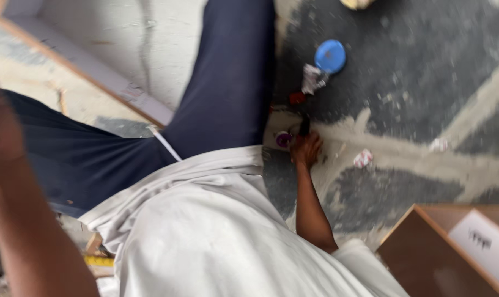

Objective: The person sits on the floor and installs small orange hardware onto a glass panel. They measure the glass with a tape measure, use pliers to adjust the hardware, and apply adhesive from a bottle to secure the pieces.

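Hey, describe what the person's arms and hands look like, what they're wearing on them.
Both arms are bare below short white sleeves of a loose white shirt. The right hand is bare, with no glove, watch or ring that can be made out. The left arm fills the near edge of the view, blurred, and its hand cannot be seen clearly. Dark navy trousers are worn below.

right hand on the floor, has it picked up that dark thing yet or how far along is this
Not lifted yet. The right hand is down at the floor, fingers around a small dark object beside a purple-topped item; the blur hides the grip. Lying untouched nearby: a blue round lid, a crumpled wrapper and a small red piece. The left hand is raised close to the camera, blurred, with nothing seen in it.
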